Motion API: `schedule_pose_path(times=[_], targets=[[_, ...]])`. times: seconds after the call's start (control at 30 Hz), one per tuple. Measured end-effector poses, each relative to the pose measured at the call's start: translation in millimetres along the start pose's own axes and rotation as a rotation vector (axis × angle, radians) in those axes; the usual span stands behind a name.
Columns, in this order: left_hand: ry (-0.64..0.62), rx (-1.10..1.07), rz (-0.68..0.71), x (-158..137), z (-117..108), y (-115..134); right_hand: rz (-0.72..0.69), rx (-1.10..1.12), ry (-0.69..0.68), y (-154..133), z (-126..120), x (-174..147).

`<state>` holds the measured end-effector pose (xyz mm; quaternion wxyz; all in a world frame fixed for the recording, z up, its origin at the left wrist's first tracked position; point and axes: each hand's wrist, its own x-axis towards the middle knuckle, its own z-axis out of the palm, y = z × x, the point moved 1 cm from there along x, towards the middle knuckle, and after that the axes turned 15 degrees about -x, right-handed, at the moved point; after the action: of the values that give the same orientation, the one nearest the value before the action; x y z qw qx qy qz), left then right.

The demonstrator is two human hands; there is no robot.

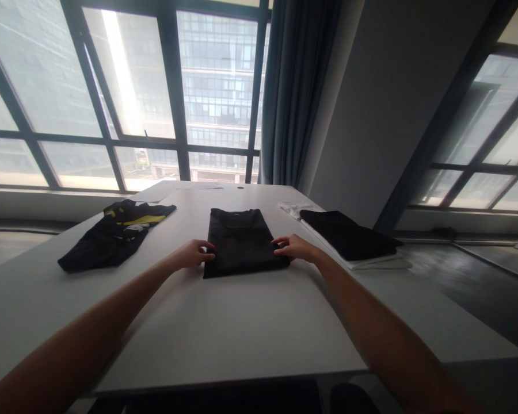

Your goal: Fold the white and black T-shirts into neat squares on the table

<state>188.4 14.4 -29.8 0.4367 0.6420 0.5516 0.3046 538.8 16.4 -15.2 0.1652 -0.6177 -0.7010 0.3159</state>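
Note:
A black T-shirt (242, 244), folded into a neat rectangle, lies flat on the white table with its collar at the far end. At its left edge is my left hand (194, 253), thumb and fingers closed on the cloth. My right hand (297, 248) grips the opposite edge in the same way, fingertips on top of the fabric. Parts of the fingers are hidden under or behind the shirt's sides.
A loosely laid black garment with yellow print (125, 233) is on the left of the table (242, 328). On the right, folded black clothing (347, 236) rests on white cloth (375, 263). Clear plastic (296, 208) and papers (198, 186) lie farther back.

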Motion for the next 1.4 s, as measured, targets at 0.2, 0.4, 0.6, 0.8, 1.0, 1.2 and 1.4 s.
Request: schedule_pose_path(times=[0.2, 0.4, 0.6, 0.8, 1.0, 1.2, 1.4], targets=[[0.003, 0.146, -0.021, -6, 2, 8, 0.024, -0.098, -0.043, 1, 2, 1], [-0.026, 0.379, -0.038, -17, 2, 20, 0.01, -0.4, -0.11, -10, 5, -5], [0.083, 0.638, 0.163, -28, 17, 27, -0.064, -0.764, 0.034, -25, 2, -20], [0.011, 0.584, 0.601, -23, 60, 24, -0.318, -0.756, 0.402, -47, 43, -15], [-0.173, 0.627, 0.369, -7, 71, 0, -0.362, -0.754, 0.056, -43, 81, -1], [-0.128, 0.691, 0.222, -12, 61, -5, -0.281, -0.777, 0.012, -31, 71, -3], [-0.104, 0.687, 0.219, -17, 47, 5, -0.209, -0.797, 0.093, -22, 57, -2]])
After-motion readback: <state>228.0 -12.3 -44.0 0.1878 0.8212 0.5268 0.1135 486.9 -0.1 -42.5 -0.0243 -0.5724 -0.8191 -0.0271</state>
